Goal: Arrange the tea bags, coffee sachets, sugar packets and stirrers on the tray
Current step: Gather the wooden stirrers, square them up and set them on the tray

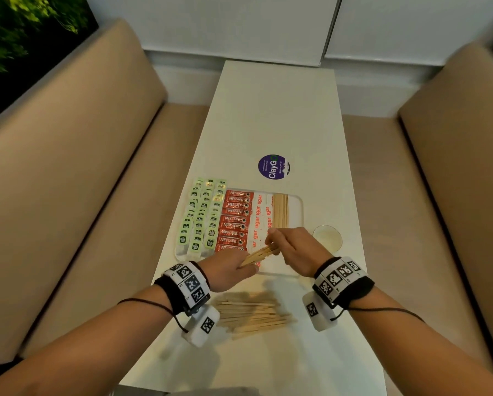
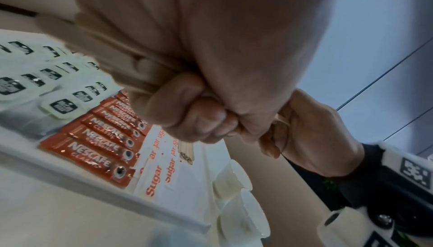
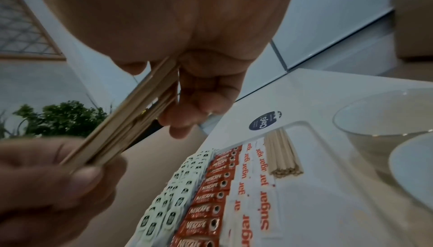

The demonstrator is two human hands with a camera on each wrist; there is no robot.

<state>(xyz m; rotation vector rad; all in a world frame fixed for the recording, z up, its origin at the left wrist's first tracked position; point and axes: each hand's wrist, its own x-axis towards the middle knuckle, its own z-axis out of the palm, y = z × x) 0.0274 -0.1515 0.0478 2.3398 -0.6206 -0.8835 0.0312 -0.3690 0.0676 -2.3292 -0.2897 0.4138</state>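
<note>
A white tray [image 1: 295, 212] holds rows of green-tagged tea bags [image 1: 201, 218], red Nescafe sachets [image 1: 235, 221], white sugar packets [image 1: 261, 221] and a bundle of wooden stirrers [image 1: 281, 210] at its far right. Above the tray's near edge both hands hold one small bundle of wooden stirrers [image 1: 261, 254]. My left hand [image 1: 231, 268] grips its near end and my right hand [image 1: 289, 248] pinches its far end. In the right wrist view the held bundle [image 3: 121, 126] runs slanted between the two hands. A loose pile of stirrers [image 1: 252, 315] lies on the table below the wrists.
A glass bowl [image 1: 327, 237] stands right of the tray. A round purple sticker [image 1: 274, 167] marks the white table [image 1: 276, 110] beyond it. Beige bench seats run along both sides, and a white wall stands at the far end.
</note>
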